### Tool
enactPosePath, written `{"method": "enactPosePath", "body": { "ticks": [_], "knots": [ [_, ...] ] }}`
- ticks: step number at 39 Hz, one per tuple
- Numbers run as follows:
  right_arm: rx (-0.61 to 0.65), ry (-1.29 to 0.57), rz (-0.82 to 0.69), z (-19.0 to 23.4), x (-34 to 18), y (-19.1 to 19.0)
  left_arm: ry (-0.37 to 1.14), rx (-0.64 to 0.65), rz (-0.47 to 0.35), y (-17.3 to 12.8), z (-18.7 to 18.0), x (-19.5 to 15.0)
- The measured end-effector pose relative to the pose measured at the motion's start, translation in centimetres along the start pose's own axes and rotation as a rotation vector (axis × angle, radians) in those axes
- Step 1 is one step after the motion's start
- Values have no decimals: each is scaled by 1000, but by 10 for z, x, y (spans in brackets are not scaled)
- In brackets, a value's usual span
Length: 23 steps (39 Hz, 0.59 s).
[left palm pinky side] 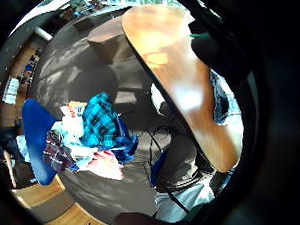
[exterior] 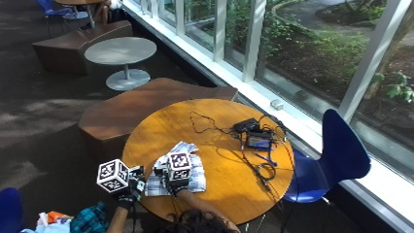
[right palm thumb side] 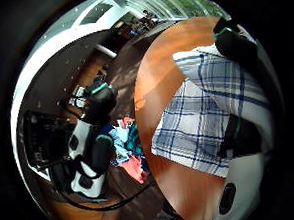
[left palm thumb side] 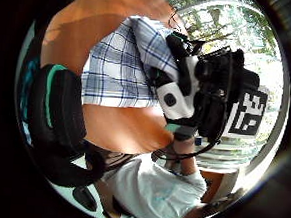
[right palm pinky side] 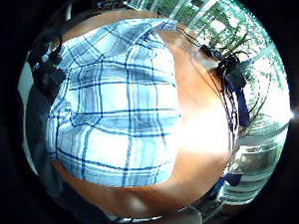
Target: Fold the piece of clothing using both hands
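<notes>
Seeing my right hand (exterior: 176,183) resting on the plaid shirt (exterior: 173,171), left hand (exterior: 129,190) off the table's (exterior: 220,189) edge; fingers' state I cannot tell.

From above we see a round wooden tabletop (exterior: 220,126) beside a wall of windows. A blue-and-white plaid shirt (exterior: 191,171) lies folded small near the tabletop's near edge. Our right hand (exterior: 176,180) rests on the shirt; our left hand (exterior: 129,191) hangs just off the tabletop's edge, beside the shirt. Whether either hand's fingers are curled we cannot tell. Farther across the tabletop lie black cables and small devices (exterior: 255,138). A blue chair (exterior: 339,155) stands at the tabletop's right.
</notes>
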State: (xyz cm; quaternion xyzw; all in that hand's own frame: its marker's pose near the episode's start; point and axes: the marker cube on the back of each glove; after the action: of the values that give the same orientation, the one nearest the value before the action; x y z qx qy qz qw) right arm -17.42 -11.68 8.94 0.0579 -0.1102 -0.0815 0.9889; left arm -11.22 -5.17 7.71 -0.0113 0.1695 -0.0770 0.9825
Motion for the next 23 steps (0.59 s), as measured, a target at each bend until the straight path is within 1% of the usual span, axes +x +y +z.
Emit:
{"method": "enactPosePath", "body": {
  "ticks": [3, 6, 10, 11, 12, 13, 17, 20, 23],
  "knots": [
    [-103, -25, -65, -8, -13, 20, 22, 8, -9, 1, 1, -3],
    [-162, -200, -157, -20, -11, 33, 42, 15, -2, 1, 1, -1],
    [-144, -544, -245, -24, 23, 37, 39, 19, 37, 4, -4, 9],
    [-134, -580, -245, -27, 38, 39, 28, 12, 51, 6, -5, 13],
    [-126, -578, -226, -32, 55, 44, 9, 4, 65, 7, -7, 18],
    [-118, -539, -189, -40, 75, 50, -17, -4, 81, 10, -8, 23],
    [-80, -251, -21, -66, 143, 71, -137, 10, 136, 17, -17, 46],
    [-44, -94, 63, -81, 168, 81, -224, 30, 160, 19, -22, 63],
    [-52, 44, 134, -95, 180, 88, -307, 42, 180, 19, -21, 82]
  ]
}}
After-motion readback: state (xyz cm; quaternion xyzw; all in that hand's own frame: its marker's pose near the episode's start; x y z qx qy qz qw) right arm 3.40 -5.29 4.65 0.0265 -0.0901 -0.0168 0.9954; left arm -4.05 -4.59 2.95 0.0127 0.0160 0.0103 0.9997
